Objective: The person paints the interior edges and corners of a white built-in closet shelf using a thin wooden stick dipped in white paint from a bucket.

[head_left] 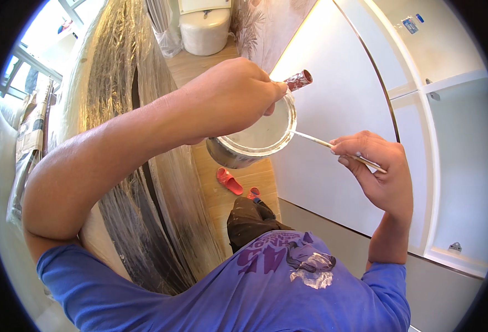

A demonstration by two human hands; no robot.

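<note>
My left hand (238, 97) is closed at the top of a round paint can (236, 156), holding it up in front of me. A hollow, dark red tube smeared with white (299, 81) sticks out past its fingers; how it joins the can is hidden. Whitish paint (263, 130) shows inside, and the rim is crusted with it. Between thumb and fingers, my right hand (374, 160) pinches a thin paintbrush (312, 138) with a wooden handle. The brush's pale tip is at the can's right rim; whether it touches is unclear.
White cabinet panels (332, 110) stand close on the right, beside an open compartment (465, 166). To the left is a large piece wrapped in clear plastic (116, 72). Red slippers (229, 181) lie on the wooden floor, and a white covered stool-like object (205, 33) stands farther off.
</note>
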